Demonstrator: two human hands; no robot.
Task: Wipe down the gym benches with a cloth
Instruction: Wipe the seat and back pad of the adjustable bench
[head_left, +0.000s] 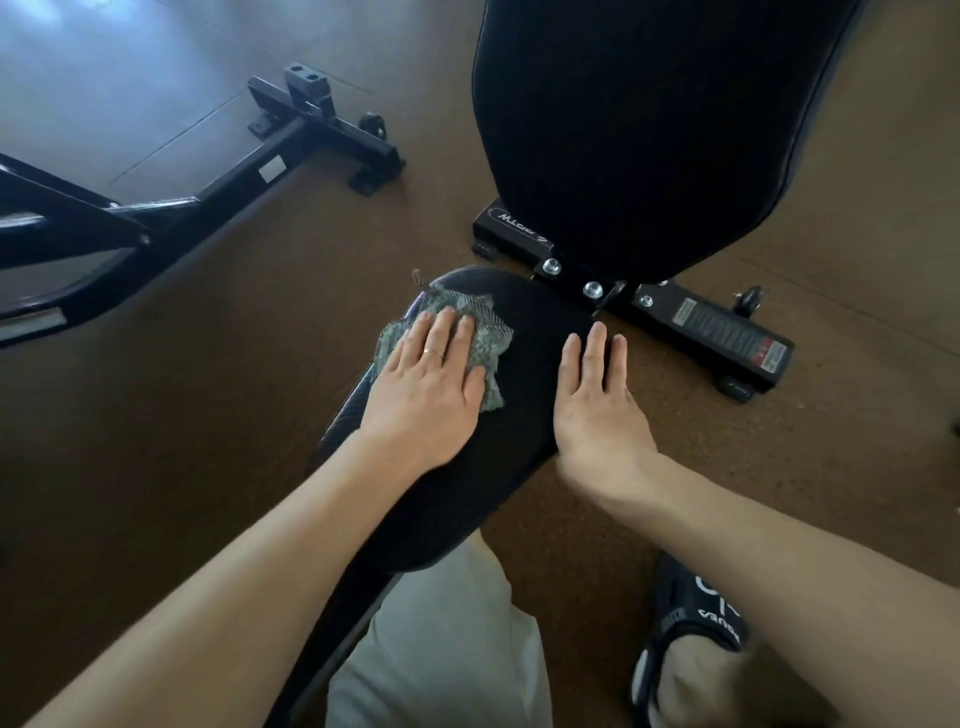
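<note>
We press the grey cloth (467, 332) flat on the black seat pad (498, 415) with our left hand (426, 384), fingers straight, sliding toward 12 o'clock, while our flat, empty right hand (597, 400) steadies its edge.

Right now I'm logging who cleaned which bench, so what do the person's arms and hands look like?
Both forearms are bare, with no sleeves, gloves or watch in view. The left hand wears a thin gold-coloured ring on one finger. The right hand shows no ring or other marking.
</note>
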